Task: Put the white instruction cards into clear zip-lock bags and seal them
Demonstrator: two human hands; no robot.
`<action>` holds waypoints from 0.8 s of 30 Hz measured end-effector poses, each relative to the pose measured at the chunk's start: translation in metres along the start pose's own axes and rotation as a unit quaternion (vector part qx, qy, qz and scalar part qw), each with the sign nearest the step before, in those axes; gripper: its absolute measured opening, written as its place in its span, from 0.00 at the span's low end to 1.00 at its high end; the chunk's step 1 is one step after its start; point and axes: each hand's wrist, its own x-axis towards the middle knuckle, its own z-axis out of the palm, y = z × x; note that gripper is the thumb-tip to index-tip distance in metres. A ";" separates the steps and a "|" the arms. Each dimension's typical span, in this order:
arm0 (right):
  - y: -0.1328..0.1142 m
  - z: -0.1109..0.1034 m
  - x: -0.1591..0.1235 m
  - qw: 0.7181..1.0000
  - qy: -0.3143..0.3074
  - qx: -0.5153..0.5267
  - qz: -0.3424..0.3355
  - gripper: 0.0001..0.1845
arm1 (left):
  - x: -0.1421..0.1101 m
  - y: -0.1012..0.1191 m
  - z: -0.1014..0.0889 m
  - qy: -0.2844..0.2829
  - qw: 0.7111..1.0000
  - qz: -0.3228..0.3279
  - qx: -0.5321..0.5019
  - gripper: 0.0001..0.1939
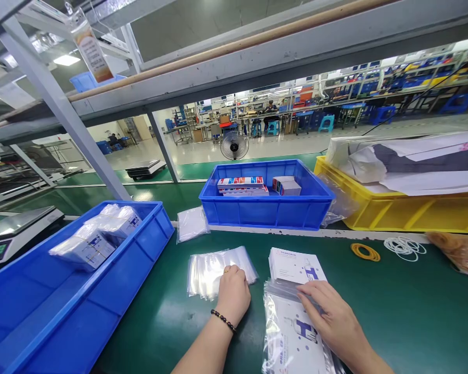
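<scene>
My left hand (234,291), with a dark bead bracelet at the wrist, is curled over the right part of a fanned stack of clear plastic bags (205,272). Its fingertips press together on the top bag and are partly hidden. Farther right, my right hand (331,314) pinches the top edge of a zip bag holding a white printed booklet (296,332) between thumb and fingers. This bag lies on a pile of similar filled bags. Just behind it, a stack of white printed booklets (290,265) without bags is partly covered by the pile.
A blue bin (140,291) with banded bundles stands left; another blue bin (257,213) with printed boxes stands behind. At right are a yellow crate (413,210), rubber bands (364,252) and white bands (403,248). A shelf beam (257,62) crosses overhead.
</scene>
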 end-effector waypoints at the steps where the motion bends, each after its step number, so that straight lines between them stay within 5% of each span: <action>1: -0.001 0.000 0.000 1.000 -0.009 0.009 0.002 0.12 | 0.000 0.000 0.000 0.006 1.000 0.001 -0.004 0.13; 5: -0.005 0.004 -0.002 0.996 -0.061 0.060 0.002 0.14 | -0.003 0.004 -0.002 0.064 0.996 0.027 -0.060 0.13; 8: -0.010 0.008 -0.003 0.988 -0.127 0.093 0.003 0.18 | -0.009 0.011 -0.004 0.095 0.972 0.144 -0.161 0.10; 11: -0.013 0.010 -0.004 0.977 -0.175 0.118 0.021 0.19 | -0.018 0.020 -0.004 0.047 0.923 0.301 -0.234 0.07; 14: -0.009 0.015 -0.007 0.973 -0.193 0.107 0.061 0.20 | -0.024 0.027 -0.001 -0.021 0.892 0.369 -0.259 0.07; 16: -0.001 0.020 -0.012 0.978 -0.188 0.069 0.056 0.22 | -0.026 0.030 0.000 -0.048 0.888 0.345 -0.301 0.07; 19: 0.010 0.029 -0.018 0.990 -0.137 0.021 -0.036 0.23 | -0.026 0.032 0.003 -0.068 0.887 0.206 -0.407 0.08; 24: 0.007 0.029 -0.017 0.979 -0.078 -0.017 -0.188 0.26 | -0.022 0.036 0.009 -0.152 0.828 -0.033 -0.539 0.22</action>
